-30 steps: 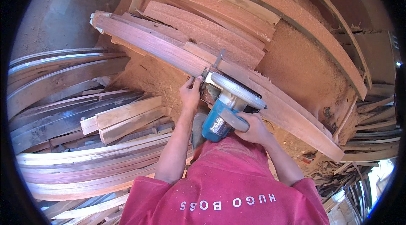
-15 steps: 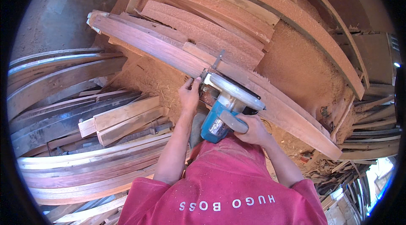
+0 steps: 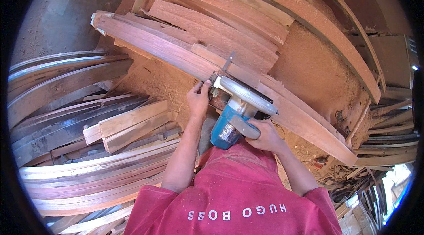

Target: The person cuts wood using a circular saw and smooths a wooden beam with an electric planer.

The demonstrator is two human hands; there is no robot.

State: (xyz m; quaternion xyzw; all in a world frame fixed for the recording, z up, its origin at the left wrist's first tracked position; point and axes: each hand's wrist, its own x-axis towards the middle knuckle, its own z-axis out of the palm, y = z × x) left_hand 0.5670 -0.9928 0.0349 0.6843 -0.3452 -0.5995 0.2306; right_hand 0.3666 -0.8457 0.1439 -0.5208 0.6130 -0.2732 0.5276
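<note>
A teal and silver circular saw (image 3: 240, 115) rests on a long wooden plank (image 3: 163, 56) that slants from upper left to lower right. My right hand (image 3: 266, 134) is wrapped round the saw's rear handle. At the front of the saw, my left hand (image 3: 198, 96) pinches the edge of its base plate, beside the plank's near edge. A thin metal guide bar (image 3: 229, 61) sticks out from the saw over the wood. The blade's lower part is hidden by the guard and the plank.
More sawdust-covered boards (image 3: 216, 32) lie beyond the plank. A large curved beam (image 3: 282, 1) arcs across the far side. Stacked curved timbers (image 3: 101, 171) and short wood blocks (image 3: 132, 120) stand at the left. Scrap strips (image 3: 388, 140) pile up at the right.
Almost nothing differs. Both hands keep their grip, and the saw stays at about the same spot on the plank.
</note>
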